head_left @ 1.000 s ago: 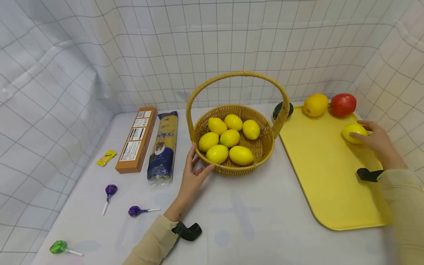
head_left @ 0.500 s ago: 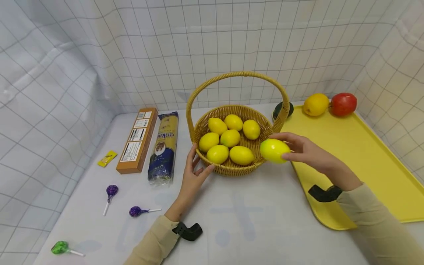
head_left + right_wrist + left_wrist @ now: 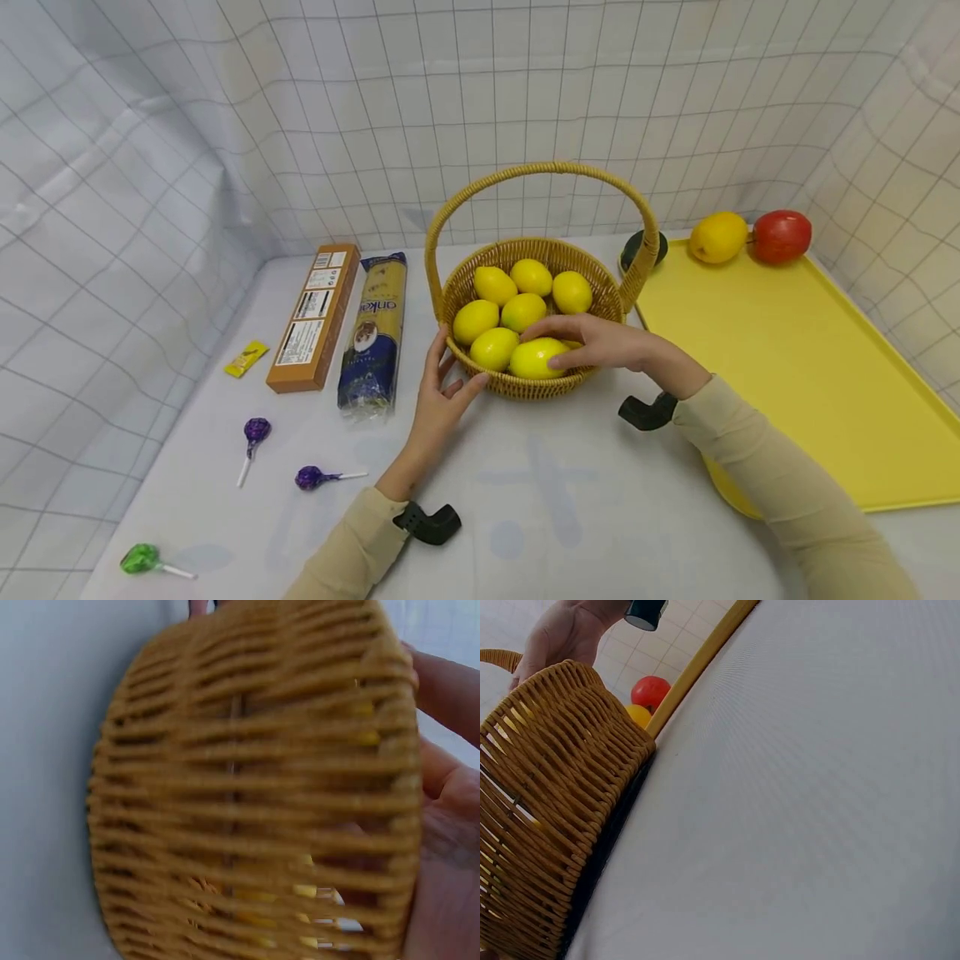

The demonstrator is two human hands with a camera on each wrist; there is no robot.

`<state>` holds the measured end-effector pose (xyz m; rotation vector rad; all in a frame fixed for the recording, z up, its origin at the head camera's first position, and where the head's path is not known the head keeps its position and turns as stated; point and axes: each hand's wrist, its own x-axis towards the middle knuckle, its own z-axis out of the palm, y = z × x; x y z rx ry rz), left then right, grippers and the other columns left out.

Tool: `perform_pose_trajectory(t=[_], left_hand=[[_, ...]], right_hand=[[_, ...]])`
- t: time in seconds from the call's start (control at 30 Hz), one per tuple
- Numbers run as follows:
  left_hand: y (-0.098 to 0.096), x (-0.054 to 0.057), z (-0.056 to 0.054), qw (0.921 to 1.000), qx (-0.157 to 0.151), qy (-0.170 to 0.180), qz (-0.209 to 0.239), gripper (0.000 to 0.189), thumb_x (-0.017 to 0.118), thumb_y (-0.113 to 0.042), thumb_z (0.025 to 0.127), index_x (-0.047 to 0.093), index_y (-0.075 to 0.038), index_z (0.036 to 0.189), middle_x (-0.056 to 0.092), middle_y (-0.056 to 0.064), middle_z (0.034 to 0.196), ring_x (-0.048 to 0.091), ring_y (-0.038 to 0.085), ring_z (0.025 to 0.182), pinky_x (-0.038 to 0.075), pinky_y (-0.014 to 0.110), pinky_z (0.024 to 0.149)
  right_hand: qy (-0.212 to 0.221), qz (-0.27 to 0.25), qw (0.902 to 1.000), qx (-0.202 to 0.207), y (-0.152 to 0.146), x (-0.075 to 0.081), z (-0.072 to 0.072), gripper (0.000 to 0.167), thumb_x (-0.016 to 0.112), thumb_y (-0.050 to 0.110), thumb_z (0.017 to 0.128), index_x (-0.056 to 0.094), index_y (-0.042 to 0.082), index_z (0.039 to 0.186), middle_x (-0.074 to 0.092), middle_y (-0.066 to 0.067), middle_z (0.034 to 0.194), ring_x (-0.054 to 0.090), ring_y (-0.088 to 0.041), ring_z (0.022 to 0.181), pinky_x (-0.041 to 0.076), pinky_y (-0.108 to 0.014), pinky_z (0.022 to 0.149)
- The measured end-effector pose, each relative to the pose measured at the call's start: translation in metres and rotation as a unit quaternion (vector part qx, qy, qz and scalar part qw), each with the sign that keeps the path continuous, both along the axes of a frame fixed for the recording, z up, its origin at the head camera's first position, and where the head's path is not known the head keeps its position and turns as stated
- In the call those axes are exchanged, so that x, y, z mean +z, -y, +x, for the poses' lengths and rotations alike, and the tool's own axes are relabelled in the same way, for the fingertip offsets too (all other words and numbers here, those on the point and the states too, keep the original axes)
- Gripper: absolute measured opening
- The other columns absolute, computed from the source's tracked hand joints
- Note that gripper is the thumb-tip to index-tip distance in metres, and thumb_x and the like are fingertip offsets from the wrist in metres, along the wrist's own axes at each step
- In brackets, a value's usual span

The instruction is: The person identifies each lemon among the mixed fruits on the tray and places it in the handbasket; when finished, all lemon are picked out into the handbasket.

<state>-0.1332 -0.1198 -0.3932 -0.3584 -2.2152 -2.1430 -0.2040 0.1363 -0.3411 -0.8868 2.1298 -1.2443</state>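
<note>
In the head view my right hand (image 3: 592, 340) reaches over the front rim of the wicker basket (image 3: 611, 292) and grips a yellow lemon (image 3: 536, 358). This lemon overlaps another one beneath the hand. Several lemons (image 3: 495, 285) lie in the basket, under its tall arched handle. My left hand (image 3: 442, 408) rests against the basket's front left side, thumb and fingers spread along the rim. In the right wrist view the wicker wall (image 3: 255, 787) fills most of the frame, with the right hand's palm behind it. Its woven side also shows at the left wrist view's left.
A yellow tray (image 3: 787, 375) lies at the right, with a yellow fruit (image 3: 718, 237) and a red fruit (image 3: 782, 237) at its far end. A dark green fruit (image 3: 637, 250) sits behind the handle. Leftward are an orange-brown box (image 3: 315, 317), a pasta packet (image 3: 372, 333), lollipops (image 3: 257, 430) and a sweet (image 3: 246, 358).
My right hand has carried the lemon from the tray leftward, past the basket's right side, into the space over its front part. The left hand has stayed at the rim.
</note>
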Motion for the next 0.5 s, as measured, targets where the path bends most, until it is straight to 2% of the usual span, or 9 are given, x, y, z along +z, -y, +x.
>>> perform_pose_trajectory(t=[0.07, 0.17, 0.27, 0.33, 0.43, 0.5], left_hand=[[0.0, 0.0, -0.001, 1.0, 0.001, -0.002, -0.003, 0.078, 0.059, 0.001, 0.09, 0.012, -0.009, 0.151, 0.01, 0.011, 0.154, 0.023, 0.037, 0.133, 0.03, 0.056, 0.099], [0.0, 0.0, -0.001, 1.0, 0.0, -0.001, -0.005, 0.078, 0.059, 0.001, 0.09, 0.012, -0.01, 0.151, 0.01, 0.012, 0.154, 0.023, 0.037, 0.133, 0.03, 0.056, 0.099], [0.0, 0.0, -0.001, 1.0, -0.002, 0.001, -0.003, 0.078, 0.059, 0.001, 0.09, 0.012, -0.011, 0.151, 0.009, 0.012, 0.154, 0.022, 0.037, 0.133, 0.03, 0.056, 0.1], [0.001, -0.008, -0.004, 1.0, -0.001, -0.004, -0.003, 0.079, 0.06, -0.002, 0.09, 0.012, -0.016, 0.152, 0.01, 0.008, 0.154, 0.023, 0.034, 0.134, 0.031, 0.054, 0.1], [0.003, -0.02, -0.01, 1.0, 0.001, -0.008, -0.006, 0.079, 0.062, -0.006, 0.09, 0.014, -0.022, 0.152, 0.011, 0.003, 0.154, 0.024, 0.031, 0.134, 0.032, 0.052, 0.1], [0.004, -0.024, -0.012, 1.0, -0.001, -0.004, -0.007, 0.08, 0.063, -0.007, 0.09, 0.014, -0.024, 0.152, 0.011, 0.001, 0.154, 0.024, 0.03, 0.134, 0.032, 0.052, 0.1]], right_hand=[[-0.009, 0.016, 0.9998, 0.008, -0.003, 0.0, -0.003, 0.042, 0.061, 0.017, 0.092, 0.052, 0.011, 0.133, 0.048, -0.003, 0.132, 0.042, -0.02, 0.118, 0.035, -0.041, 0.097], [-0.055, 0.05, 0.9971, 0.014, -0.004, 0.0, -0.004, 0.037, 0.059, 0.012, 0.093, 0.056, 0.01, 0.13, 0.052, -0.003, 0.129, 0.045, -0.02, 0.115, 0.038, -0.04, 0.095], [-0.116, 0.09, 0.9891, -0.009, -0.005, 0.0, 0.0, 0.034, 0.056, 0.004, 0.093, 0.06, 0.008, 0.126, 0.056, -0.005, 0.125, 0.049, -0.021, 0.11, 0.04, -0.04, 0.092], [-0.143, 0.107, 0.9832, -0.034, -0.007, 0.001, 0.002, 0.033, 0.055, 0.0, 0.092, 0.061, 0.006, 0.124, 0.059, -0.007, 0.121, 0.051, -0.022, 0.105, 0.042, -0.041, 0.089], [-0.154, 0.096, 0.9812, -0.066, -0.015, 0.0, 0.006, 0.031, 0.055, -0.001, 0.092, 0.061, 0.003, 0.122, 0.06, -0.01, 0.119, 0.053, -0.023, 0.107, 0.044, -0.04, 0.088], [-0.156, 0.074, 0.9814, -0.083, -0.024, 0.0, 0.011, 0.03, 0.055, 0.002, 0.094, 0.06, 0.001, 0.123, 0.06, -0.01, 0.118, 0.055, -0.023, 0.105, 0.046, -0.038, 0.085]])
